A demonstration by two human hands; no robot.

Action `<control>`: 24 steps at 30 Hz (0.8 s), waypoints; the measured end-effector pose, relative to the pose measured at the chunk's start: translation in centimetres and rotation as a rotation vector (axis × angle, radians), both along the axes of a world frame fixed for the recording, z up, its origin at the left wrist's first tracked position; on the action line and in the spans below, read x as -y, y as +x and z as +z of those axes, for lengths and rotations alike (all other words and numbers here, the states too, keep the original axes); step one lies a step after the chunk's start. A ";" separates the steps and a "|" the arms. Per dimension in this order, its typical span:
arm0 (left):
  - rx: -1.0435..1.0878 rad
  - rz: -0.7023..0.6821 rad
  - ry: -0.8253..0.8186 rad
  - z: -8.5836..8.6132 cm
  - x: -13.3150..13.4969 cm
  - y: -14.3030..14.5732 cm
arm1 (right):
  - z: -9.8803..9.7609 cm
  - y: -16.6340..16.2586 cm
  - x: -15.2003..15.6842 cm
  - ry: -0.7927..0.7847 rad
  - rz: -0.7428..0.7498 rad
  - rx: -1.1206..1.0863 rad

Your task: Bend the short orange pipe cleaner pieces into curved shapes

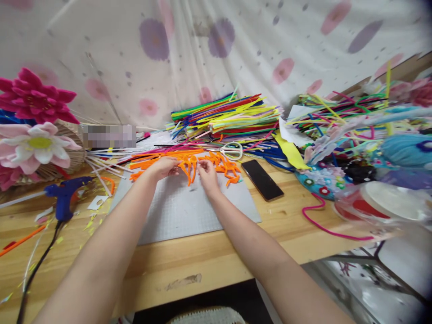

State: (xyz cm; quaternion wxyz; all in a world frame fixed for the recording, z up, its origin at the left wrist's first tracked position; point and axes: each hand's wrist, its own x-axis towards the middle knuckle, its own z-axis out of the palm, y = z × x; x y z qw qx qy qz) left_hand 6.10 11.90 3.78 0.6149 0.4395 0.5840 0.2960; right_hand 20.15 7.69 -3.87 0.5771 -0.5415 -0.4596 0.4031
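Both my hands reach out over a grey cutting mat (189,211) on a wooden table. My left hand (164,167) and my right hand (207,174) have their fingers curled and pinch a bent orange pipe cleaner (189,170) between them. Around the hands lies a heap of orange pipe cleaners (189,159), some straight, some bent into loops. White-handled scissors (232,151) lie just behind my right hand.
A black phone (262,179) lies right of the mat. A blue glue gun (65,194) with its cord stands at the left, by plush flowers (33,135). Stacks of coloured pipe cleaners (226,117) fill the back and right. A pink pipe cleaner (324,225) trails near the table edge.
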 end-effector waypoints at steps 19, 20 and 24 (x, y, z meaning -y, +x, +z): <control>0.044 0.233 0.503 -3.6 4.2 2.7 | 1.4 -1.3 1.6 -0.095 0.328 0.783; 0.038 0.228 0.506 -3.7 4.0 2.6 | 1.4 -1.4 1.6 -0.086 0.342 0.818; 0.091 0.190 0.397 -3.6 3.7 2.0 | 1.0 -1.5 1.7 -0.056 0.349 0.824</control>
